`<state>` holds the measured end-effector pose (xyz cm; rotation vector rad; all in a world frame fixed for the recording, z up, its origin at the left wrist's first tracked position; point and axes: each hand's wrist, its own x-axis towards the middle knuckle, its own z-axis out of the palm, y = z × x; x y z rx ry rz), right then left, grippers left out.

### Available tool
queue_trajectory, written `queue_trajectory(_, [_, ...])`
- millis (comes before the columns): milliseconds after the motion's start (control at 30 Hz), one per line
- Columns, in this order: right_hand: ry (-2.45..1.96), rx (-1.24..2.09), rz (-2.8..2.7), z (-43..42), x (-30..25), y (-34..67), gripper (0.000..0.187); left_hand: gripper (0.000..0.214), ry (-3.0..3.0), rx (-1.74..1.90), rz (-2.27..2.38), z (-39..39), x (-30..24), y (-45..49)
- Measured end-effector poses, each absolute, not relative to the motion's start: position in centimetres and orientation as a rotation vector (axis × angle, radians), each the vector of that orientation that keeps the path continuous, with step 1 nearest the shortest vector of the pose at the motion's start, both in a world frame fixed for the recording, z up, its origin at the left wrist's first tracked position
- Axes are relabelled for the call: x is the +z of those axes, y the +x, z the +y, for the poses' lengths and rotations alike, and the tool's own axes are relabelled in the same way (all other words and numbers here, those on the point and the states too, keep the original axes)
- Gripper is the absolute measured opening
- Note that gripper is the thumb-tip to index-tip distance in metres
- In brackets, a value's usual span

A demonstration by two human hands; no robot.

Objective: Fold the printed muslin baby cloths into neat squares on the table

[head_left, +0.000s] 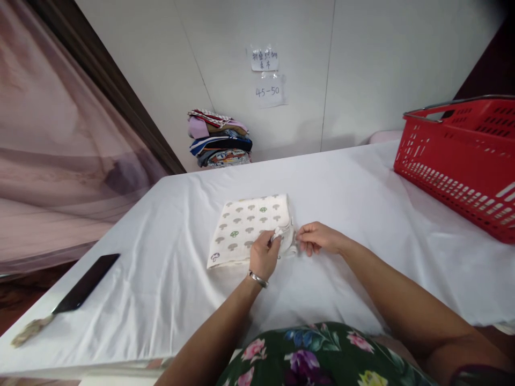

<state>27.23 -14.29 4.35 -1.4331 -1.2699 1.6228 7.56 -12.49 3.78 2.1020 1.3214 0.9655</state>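
A folded cream cloth (244, 221) with grey and green mushroom prints lies flat near the middle of the table. My left hand (265, 256), with a silver bracelet at the wrist, pinches a turned-up part at the cloth's near right corner. That corner looks bunched, and its layers are partly hidden by my fingers. At the cloth's right edge, my right hand (319, 237) has its fingers curled, with thumb and forefinger closed on the edge of the fabric.
A white sheet (177, 268) covers the table. A red plastic basket (462, 155) stands at the right, and a dark phone (87, 282) lies at the left. Folded fabrics (220, 139) are stacked beyond the far edge, below paper signs (269, 90) on the wall.
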Motion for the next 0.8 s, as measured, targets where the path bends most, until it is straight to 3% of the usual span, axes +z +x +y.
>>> queue_trajectory(233, [-1.431,1.773,-1.218,-14.5,3.6,25.8,0.021,0.015,2.129,1.010,1.160,-13.0,3.8,7.5])
queue_trajectory(800, [-1.403,1.683,-0.970,-13.9,2.3,24.4,0.027,0.014,2.161,1.129,1.036,-12.8,3.0,7.4])
